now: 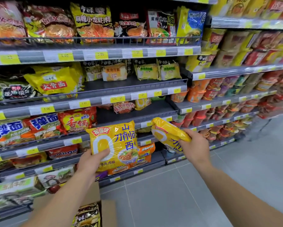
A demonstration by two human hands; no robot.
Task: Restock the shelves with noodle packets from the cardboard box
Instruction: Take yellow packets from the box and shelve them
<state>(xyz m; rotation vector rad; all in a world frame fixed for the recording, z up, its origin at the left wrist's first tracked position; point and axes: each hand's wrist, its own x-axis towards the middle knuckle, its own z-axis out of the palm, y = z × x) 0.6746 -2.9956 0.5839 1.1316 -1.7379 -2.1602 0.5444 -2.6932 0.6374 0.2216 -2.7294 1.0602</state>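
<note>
**Two packets held, half-bare shelf ahead**

Nearest, an open brown cardboard box (95, 208) holds dark packets. Left hand (90, 163) grips a yellow plastic noodle packet (114, 145); right hand (194, 148) clutches another yellow packet (168, 133). Crowding both onto the grey shelf (137, 115) could topple them.

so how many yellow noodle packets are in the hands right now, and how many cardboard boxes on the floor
yellow noodle packets held: 2, one in the left hand (front packet), one in the right hand (tilted packet)
cardboard boxes on the floor: 1, with dark packets showing inside
total: 3
</note>
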